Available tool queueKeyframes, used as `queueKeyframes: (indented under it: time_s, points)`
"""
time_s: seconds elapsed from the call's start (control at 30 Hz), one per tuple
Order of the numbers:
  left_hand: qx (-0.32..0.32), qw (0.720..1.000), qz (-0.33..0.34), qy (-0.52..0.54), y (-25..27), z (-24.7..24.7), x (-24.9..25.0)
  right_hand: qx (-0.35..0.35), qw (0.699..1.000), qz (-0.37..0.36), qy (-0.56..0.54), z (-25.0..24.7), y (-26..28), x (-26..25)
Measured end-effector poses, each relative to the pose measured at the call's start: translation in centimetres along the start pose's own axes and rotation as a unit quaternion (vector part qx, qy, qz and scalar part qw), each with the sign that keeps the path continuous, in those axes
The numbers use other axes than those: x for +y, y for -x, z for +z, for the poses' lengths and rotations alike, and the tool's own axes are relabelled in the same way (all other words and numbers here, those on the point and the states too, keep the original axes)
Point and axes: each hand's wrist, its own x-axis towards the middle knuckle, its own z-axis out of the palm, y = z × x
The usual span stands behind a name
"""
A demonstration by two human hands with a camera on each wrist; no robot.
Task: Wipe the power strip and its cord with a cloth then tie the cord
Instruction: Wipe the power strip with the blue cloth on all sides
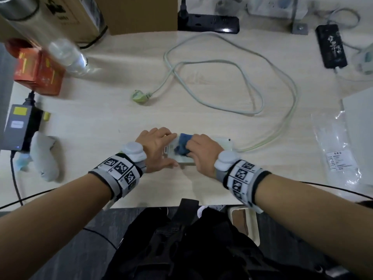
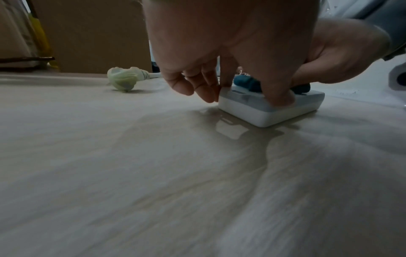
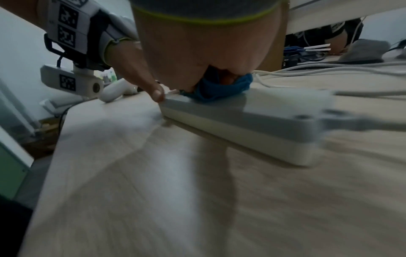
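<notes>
**A:** Why is the flat white plastic power strip point(image 1: 222, 144) being pinned at one end? Looks like it's braced by the left hand point(image 1: 155, 148), fingers point(image 2: 204, 90) curled round the edge and thumb on top, probably so it isn't shoved along the pale wood-grain worktop point(image 1: 101, 122).

**B:** Yep. The bunched blue cloth point(image 1: 182, 146) is clenched in the right hand point(image 1: 203, 150) and pressed on the strip's top face, just beside the left fingers. The long pale grey cord point(image 1: 250, 85) is left looped loose well beyond both hands, green-tinted plug point(image 1: 139, 96) untied, so the wiping is judged barely started.
</notes>
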Motion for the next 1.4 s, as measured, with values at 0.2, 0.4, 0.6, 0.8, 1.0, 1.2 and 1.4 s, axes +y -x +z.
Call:
queueKeyframes:
  time_s: [0.2,0.4,0.6,0.8,1.0,1.2,1.4]
  points:
    - [0.025,0.999,-0.005,-0.046,-0.7,-0.6,1.2,0.011,0.999,0.023,0.024,0.9,-0.7,-1.8]
    - [-0.008,0.997,-0.054,-0.050,-2.1,-1.3,2.1,0.062,0.985,0.137,0.081,-3.1,3.7,4.4]
    - [-0.032,0.996,-0.044,-0.077,-3.8,-3.1,3.0,0.020,0.962,0.266,0.050,-4.3,3.8,3.7]
    - [-0.064,0.993,-0.060,-0.080,-4.1,-4.1,4.3,-0.033,0.963,0.268,0.011,-1.6,-0.3,-1.8]
    - [-0.042,0.996,-0.053,-0.060,-3.8,-3.5,3.6,-0.050,0.984,0.170,0.004,-2.0,0.9,-0.2]
    - [-0.045,0.996,-0.045,-0.058,-3.7,-3.6,3.3,0.019,0.944,0.329,0.027,-5.7,4.4,4.9]
    - [-0.044,0.997,-0.041,-0.041,-3.7,-3.7,3.1,0.013,0.941,0.338,0.007,-4.3,1.6,1.1]
